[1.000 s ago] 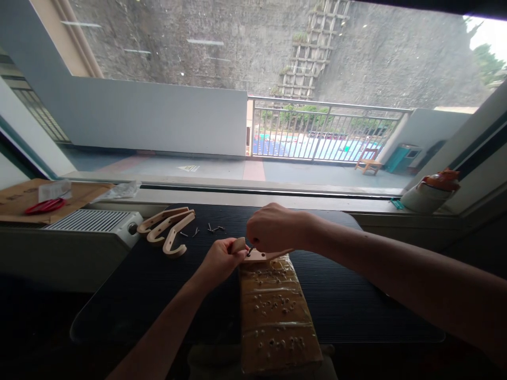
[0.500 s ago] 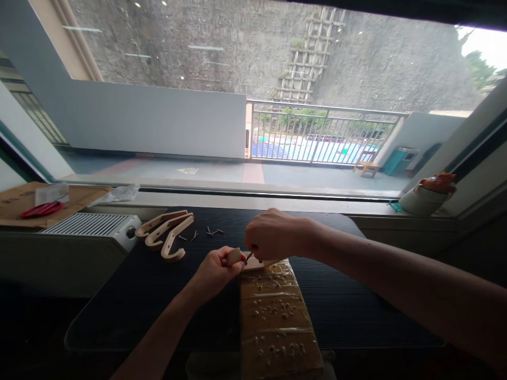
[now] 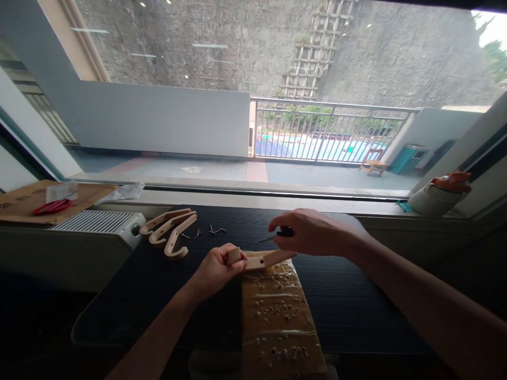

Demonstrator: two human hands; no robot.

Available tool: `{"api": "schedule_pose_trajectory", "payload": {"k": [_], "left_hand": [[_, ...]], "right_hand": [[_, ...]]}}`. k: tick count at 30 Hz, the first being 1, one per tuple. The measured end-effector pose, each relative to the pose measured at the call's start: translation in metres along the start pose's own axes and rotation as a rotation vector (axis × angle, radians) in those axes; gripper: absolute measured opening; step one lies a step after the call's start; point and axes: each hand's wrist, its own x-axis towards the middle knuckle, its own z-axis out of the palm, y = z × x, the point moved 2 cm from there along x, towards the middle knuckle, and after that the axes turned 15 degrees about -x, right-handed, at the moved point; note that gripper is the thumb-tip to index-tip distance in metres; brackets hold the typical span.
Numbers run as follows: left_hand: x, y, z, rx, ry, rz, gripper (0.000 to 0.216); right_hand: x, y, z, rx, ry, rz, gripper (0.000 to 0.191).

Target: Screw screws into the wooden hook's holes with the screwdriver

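My left hand (image 3: pixel 219 268) is closed around the curved end of a pale wooden hook (image 3: pixel 274 259). The hook lies across the far end of a taped brown cardboard box (image 3: pixel 273 322), whose top is dotted with small holes. One dark hole shows in the hook's flat part, and a small dark screw head appears by my left fingertips. My right hand (image 3: pixel 307 232) grips a screwdriver (image 3: pixel 284 232) by its dark handle, above the hook. The thin shaft points left and is apart from the hook.
Several screws (image 3: pixel 217 230) lie on the black table (image 3: pixel 158 301), beside more wooden hooks (image 3: pixel 174 229). At the left, red scissors (image 3: pixel 52 206) rest on brown cardboard (image 3: pixel 19 203) next to a white radiator (image 3: pixel 99 224). A pot (image 3: pixel 438 198) stands on the right sill.
My right hand has moved right and drawn the screwdriver off the hook, uncovering the hook's flat part. My left hand still holds the curved end. The view has shifted slightly.
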Motion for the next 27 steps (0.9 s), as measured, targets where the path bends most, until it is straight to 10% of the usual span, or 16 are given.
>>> {"api": "schedule_pose_trajectory", "payload": {"k": [8,14,27], "left_hand": [[0.016,0.010,-0.001,-0.212,0.000,-0.193,0.020],[0.031,0.026,0.005,-0.148,-0.002,-0.203,0.021],[0.036,0.013,0.004,0.010,-0.075,-0.252,0.013]], "right_hand": [[-0.017,0.028,0.084,0.943,0.101,0.357,0.047],[-0.003,0.040,0.080,1.047,0.211,0.488,0.041],[0.000,0.052,0.105,1.315,-0.042,0.501,0.033]]}}
